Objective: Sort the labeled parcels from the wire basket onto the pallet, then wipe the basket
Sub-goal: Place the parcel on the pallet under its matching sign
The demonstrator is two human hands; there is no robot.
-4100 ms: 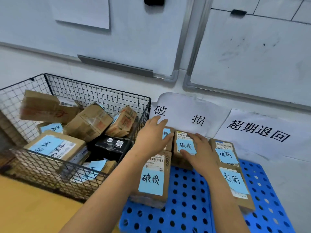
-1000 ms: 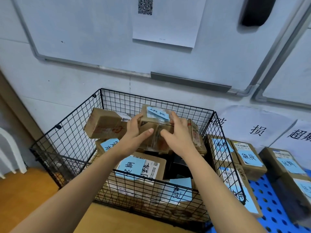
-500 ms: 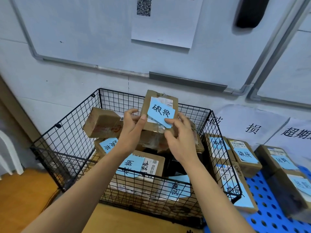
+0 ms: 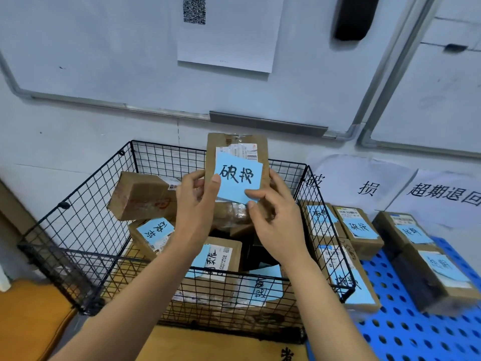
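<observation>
I hold a brown cardboard parcel (image 4: 235, 148) upright above the black wire basket (image 4: 86, 204), its blue handwritten note (image 4: 238, 178) facing me. My left hand (image 4: 197, 204) grips the parcel's left edge with the thumb on the note. My right hand (image 4: 276, 217) grips the right edge, its thumb on the note's lower corner. Several more labeled parcels lie in the basket, among them a tilted box (image 4: 140, 196) and one with a blue note (image 4: 153, 235). The blue perforated pallet (image 4: 406, 332) lies to the right.
Several labeled parcels stand in two rows on the pallet, such as one at the near left (image 4: 346, 277) and one at the right (image 4: 437, 277). White paper signs (image 4: 364, 183) with black characters lean on the wall behind them. Whiteboards hang above. The floor at left is orange.
Both hands left the pallet and went to the basket. They took hold of a parcel there and tipped it upright, lifting it higher so that its blue note faces me.
</observation>
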